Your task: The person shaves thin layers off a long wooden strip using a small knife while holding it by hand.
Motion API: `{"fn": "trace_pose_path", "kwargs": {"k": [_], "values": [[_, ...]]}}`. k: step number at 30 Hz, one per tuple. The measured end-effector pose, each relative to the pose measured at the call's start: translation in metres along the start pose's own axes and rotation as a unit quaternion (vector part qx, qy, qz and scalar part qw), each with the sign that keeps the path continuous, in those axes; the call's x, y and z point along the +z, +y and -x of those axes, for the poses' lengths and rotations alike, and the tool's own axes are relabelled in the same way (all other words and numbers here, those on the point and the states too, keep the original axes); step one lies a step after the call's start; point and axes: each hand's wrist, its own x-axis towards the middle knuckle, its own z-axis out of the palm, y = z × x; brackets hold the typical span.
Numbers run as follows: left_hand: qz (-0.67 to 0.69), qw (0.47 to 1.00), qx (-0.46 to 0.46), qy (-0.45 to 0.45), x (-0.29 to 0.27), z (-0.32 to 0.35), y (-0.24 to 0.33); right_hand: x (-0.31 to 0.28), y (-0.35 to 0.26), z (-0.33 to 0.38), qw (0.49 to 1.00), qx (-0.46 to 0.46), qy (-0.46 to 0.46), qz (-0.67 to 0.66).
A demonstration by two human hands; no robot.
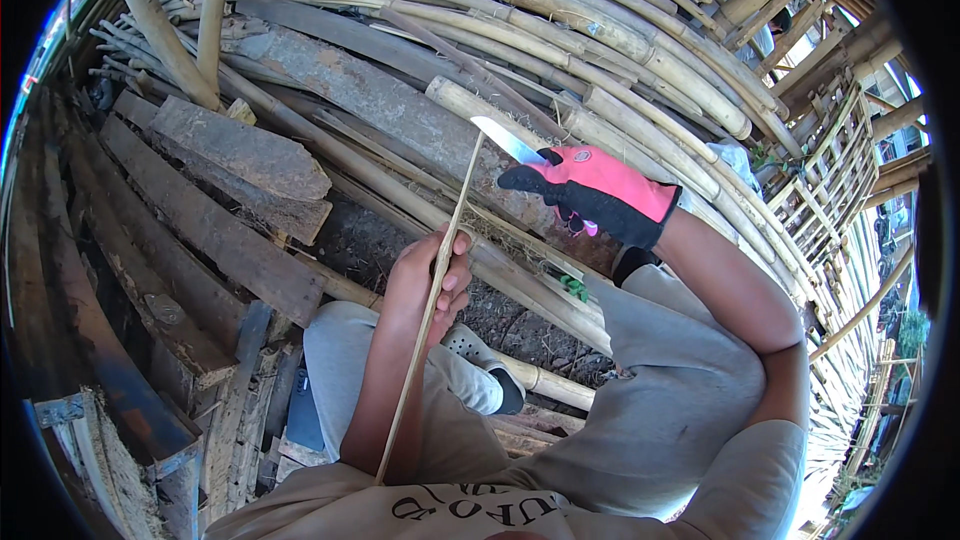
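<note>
left hand (432, 275): fingers clamped round bamboo strip (428, 312)
right hand (600, 190): gloved, clamped on knife (511, 143), handle mostly hidden
knife-to-strip contact: unclear

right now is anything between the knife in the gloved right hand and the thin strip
Nothing visible: the knife in the right grip crosses or meets the upper end of the thin strip in view; actual contact is unclear. The left grip sits lower, away from the blade.

One pink-and-black fabric glove (620, 195), one silver-bladed knife (508, 141), one long thin bamboo strip (431, 305); two leaning tan bamboo posts (213, 12) upper left.
</note>
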Motion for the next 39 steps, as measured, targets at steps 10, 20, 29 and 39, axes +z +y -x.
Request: {"fn": "trace_pose_path", "kwargs": {"k": [10, 20, 29, 39], "values": [[0.040, 0.997, -0.009, -0.066, 0.011, 0.003, -0.005, -0.001, 0.005, 0.000, 0.998, -0.009, 0.026, -0.052], [0.065, 0.993, 0.005, -0.103, 0.015, 0.005, -0.005, -0.002, 0.031, -0.011, 0.981, -0.194, 0.006, -0.016], [0.024, 0.998, 0.024, -0.059, 0.018, 0.007, -0.007, 0.035, 0.012, 0.004, 0.879, -0.265, 0.146, 0.369], [-0.079, 0.994, 0.071, 0.032, 0.013, 0.007, -0.009, 0.052, 0.014, -0.007, 0.754, -0.237, 0.093, 0.606]]}}
